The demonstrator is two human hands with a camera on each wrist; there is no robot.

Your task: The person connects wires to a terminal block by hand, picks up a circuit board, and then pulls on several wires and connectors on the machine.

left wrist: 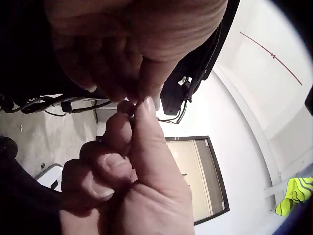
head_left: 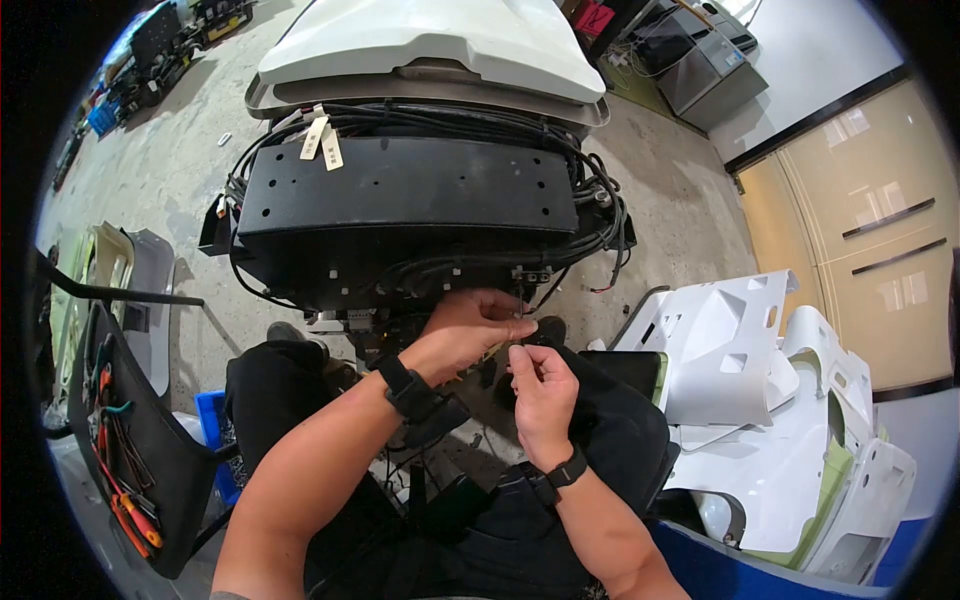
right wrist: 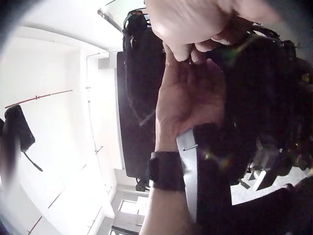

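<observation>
A black machine body (head_left: 400, 210) wrapped in cable bundles (head_left: 600, 205) stands in front of my knees. Both hands meet just under its lower edge. My left hand (head_left: 518, 326) reaches in from the left, its fingertips pinched together on a small part that I cannot make out. My right hand (head_left: 521, 356) sits just below it with thumb and forefinger pinching at the same spot. In the left wrist view, the right hand's fingertips (left wrist: 142, 105) touch those of the left hand (left wrist: 122, 93). The right wrist view shows the left hand (right wrist: 190, 98) under the right hand's fingers (right wrist: 183, 49).
A white cover (head_left: 430, 40) lies on top of the machine, with paper tags (head_left: 322, 142) hanging from the cables. A black tool pouch (head_left: 125, 450) with screwdrivers hangs at the left beside a blue bin (head_left: 210, 415). White moulded panels (head_left: 770, 400) are piled at the right.
</observation>
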